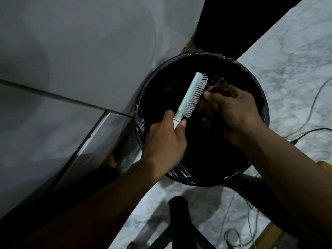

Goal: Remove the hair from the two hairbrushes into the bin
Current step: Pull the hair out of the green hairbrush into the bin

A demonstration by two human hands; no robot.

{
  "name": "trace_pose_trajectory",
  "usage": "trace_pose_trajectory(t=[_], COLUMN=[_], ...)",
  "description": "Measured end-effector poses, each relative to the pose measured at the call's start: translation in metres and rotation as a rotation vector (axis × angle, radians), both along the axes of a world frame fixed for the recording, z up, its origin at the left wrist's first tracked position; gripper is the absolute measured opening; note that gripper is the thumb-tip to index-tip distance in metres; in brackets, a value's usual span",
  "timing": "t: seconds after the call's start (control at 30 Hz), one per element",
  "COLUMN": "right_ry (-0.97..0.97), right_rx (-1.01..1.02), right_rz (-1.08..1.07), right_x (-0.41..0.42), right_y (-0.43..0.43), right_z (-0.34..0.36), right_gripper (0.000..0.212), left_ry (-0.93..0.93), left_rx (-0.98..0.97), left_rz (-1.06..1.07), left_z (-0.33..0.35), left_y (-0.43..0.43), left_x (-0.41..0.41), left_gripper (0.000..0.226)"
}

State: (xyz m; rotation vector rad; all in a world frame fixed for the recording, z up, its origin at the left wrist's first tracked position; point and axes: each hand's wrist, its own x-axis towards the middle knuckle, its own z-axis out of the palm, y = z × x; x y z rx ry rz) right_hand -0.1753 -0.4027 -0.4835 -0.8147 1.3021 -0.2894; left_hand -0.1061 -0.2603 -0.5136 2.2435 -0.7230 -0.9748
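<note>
Over bin (258, 90), hairbrush (193, 95) tip up-right.

Marbled floor (296, 72), lined black bin (258, 90), thin cables (305, 121)

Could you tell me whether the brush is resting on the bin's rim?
No, the left hand holds the brush by its handle in the air above the bin, clear of the rim.
</note>
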Motion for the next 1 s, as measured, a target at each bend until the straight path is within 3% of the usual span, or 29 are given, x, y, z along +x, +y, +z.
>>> trace_pose_trajectory(t=[0.63,0.83,1.0], right_ry=[-0.053,0.023,0.085], right_rx=[0.093,0.087,0.044], right_rz=[0.102,0.115,0.142], right_x=[0.001,-0.001,-0.002], right_y=[-0.004,-0.004,-0.007], right_z=[0.0,-0.001,-0.003], right_gripper=[0.02,0.007,0.012], left_ry=[-0.001,0.003,0.019], left_rx=[0.039,0.045,0.032], left_rz=[0.047,0.132,0.126], left_z=[0.0,0.0,0.003], left_y=[-0.003,-0.006,-0.006], left_x=[0.007,0.019,0.019], left_gripper=[0.021,0.024,0.024])
